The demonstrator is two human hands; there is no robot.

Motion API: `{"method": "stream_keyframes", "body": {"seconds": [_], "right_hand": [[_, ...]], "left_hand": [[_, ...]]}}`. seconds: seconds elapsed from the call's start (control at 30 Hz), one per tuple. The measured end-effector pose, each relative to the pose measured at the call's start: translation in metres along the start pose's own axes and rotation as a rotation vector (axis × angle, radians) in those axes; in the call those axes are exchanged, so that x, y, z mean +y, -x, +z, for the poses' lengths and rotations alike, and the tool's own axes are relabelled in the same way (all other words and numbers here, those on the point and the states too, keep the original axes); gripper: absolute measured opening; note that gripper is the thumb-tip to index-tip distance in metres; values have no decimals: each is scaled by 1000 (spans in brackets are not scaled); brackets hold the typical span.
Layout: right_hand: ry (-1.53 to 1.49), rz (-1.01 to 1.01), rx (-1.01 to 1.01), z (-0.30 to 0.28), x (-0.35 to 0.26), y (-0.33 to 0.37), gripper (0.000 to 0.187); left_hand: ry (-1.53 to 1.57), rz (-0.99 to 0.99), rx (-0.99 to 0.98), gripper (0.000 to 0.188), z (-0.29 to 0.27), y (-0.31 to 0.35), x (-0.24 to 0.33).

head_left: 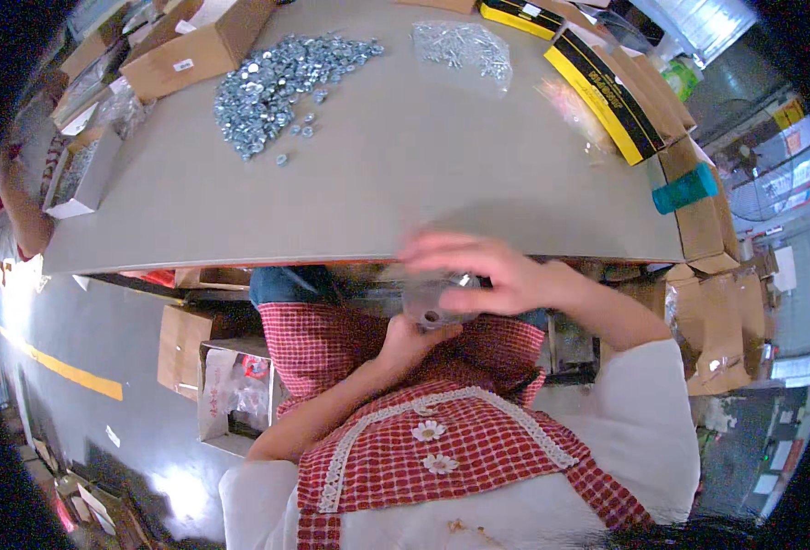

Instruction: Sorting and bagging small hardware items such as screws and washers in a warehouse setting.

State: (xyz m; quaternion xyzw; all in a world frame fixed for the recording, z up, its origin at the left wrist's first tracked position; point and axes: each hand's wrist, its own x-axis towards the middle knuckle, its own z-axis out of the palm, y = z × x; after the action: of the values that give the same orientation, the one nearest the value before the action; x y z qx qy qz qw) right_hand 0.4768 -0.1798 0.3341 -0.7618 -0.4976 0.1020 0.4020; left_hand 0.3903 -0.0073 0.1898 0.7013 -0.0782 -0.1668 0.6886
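Observation:
Below the table's front edge, over my lap, my left hand (413, 341) is closed around the lower part of a grey block-like piece (416, 300) with a round dark hole in its face. My right hand (486, 272) is over the top and right side of that piece. Its fingers are stretched out to the left and blurred by motion, with the thumb apart from them beside the piece. A small shiny spot shows between thumb and fingers; I cannot make out what it is. Part of the piece is hidden behind my hands.
On the grey table (377, 197) lie a heap of small silvery metal parts (277, 82) and a clear bag of screws (463, 53). Cardboard boxes (199, 50) and a yellow-black box (604, 94) line the sides. A teal cylinder (685, 189) lies right. Another person's arm (25, 197) shows far left.

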Motion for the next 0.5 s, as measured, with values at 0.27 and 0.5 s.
{"method": "stream_keyframes", "body": {"seconds": [0.27,0.5], "right_hand": [[689,416,409,-69,153,-48,63],[977,686,340,-140,217,-104,83]], "left_hand": [[-92,130,113,51,11,-7,-9],[-257,47,152,43,6,-5,7]]}}
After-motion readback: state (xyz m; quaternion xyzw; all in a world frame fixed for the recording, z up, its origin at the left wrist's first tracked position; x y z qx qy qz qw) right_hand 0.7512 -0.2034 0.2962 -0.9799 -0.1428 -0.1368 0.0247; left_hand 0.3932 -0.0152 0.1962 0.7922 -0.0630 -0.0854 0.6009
